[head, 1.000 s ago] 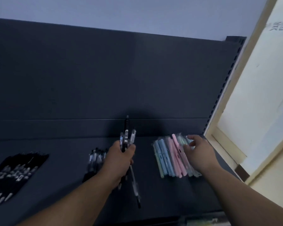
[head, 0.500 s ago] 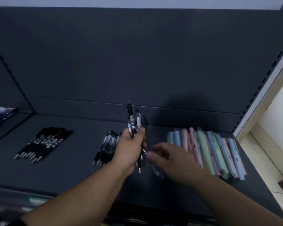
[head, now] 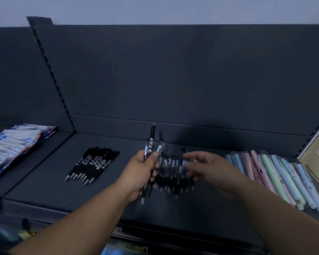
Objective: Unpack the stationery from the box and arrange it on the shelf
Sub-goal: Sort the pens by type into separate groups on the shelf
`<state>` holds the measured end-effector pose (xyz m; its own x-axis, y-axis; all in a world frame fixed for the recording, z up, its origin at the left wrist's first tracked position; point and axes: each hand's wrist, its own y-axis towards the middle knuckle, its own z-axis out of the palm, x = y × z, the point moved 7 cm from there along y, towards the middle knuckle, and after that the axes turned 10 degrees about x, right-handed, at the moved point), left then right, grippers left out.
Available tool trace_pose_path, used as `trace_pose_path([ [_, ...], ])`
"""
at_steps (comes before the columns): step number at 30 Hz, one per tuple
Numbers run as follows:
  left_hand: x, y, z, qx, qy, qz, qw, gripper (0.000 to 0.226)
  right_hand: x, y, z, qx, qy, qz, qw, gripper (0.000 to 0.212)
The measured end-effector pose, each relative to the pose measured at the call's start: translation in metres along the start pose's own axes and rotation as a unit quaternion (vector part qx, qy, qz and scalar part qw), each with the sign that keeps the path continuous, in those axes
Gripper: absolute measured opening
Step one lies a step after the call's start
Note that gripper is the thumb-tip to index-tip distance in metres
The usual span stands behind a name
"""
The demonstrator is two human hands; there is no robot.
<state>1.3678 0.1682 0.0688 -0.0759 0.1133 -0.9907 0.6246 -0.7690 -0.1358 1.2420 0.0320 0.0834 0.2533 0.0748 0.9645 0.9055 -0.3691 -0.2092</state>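
The left hand (head: 140, 172) is clenched around a small bunch of pens (head: 151, 144), held upright above the dark shelf (head: 44, 190). Just right of that hand, a row of black pens (head: 173, 173) lies on the shelf, blurred. The right hand (head: 208, 170) hovers over the right end of that row, fingers spread and loose, grasping nothing. Left of the held bunch lies another pile of black pens (head: 92, 166); farther left, white and blue packets (head: 13, 146). Right of the right hand lie pastel pens (head: 284, 179).
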Motion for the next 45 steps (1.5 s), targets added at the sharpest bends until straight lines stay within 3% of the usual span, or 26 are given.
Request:
trace_pose_path([
  [8,-0.014,-0.008,-0.015,0.061,0.027,0.048,0.997,0.009,0.041,0.017,0.034,-0.046,-0.022,-0.087,0.995,0.009],
  [12,-0.018,-0.006,-0.014,0.061,0.06,0.058,0.995,0.01,0.044,0.021,0.041,-0.06,-0.022,-0.066,0.996,0.021],
  [18,-0.024,0.0,-0.009,0.049,0.063,0.077,0.994,0.016,0.033,0.018,0.017,-0.189,-0.061,-0.02,0.98,0.043],
  [21,-0.022,0.001,0.009,0.102,0.068,0.063,0.991,0.013,0.024,0.017,0.016,-0.178,-0.091,0.001,0.98,0.049],
  [24,-0.016,0.002,0.02,0.134,0.069,0.036,0.988,0.011,0.012,0.022,0.015,-0.149,-0.029,0.01,0.988,0.045],
  [27,-0.01,0.009,0.013,0.093,0.119,0.028,0.988,0.012,0.003,0.03,0.005,-0.146,0.002,0.025,0.989,0.043],
  [31,0.002,0.014,-0.02,-0.016,0.247,0.015,0.969,0.011,-0.001,0.031,-0.02,-0.185,-0.135,0.073,0.971,0.041],
  [35,0.023,0.011,-0.022,0.015,0.311,-0.022,0.95,0.03,-0.017,0.041,-0.024,-0.141,-0.229,0.147,0.952,0.041],
  [42,0.031,0.018,-0.025,-0.006,0.342,-0.025,0.939,0.054,-0.031,0.066,-0.018,-0.106,-0.291,0.167,0.936,0.034],
  [45,0.034,0.023,-0.027,-0.013,0.36,-0.017,0.933,0.061,-0.029,0.052,-0.011,-0.121,-0.315,0.129,0.932,0.073],
])
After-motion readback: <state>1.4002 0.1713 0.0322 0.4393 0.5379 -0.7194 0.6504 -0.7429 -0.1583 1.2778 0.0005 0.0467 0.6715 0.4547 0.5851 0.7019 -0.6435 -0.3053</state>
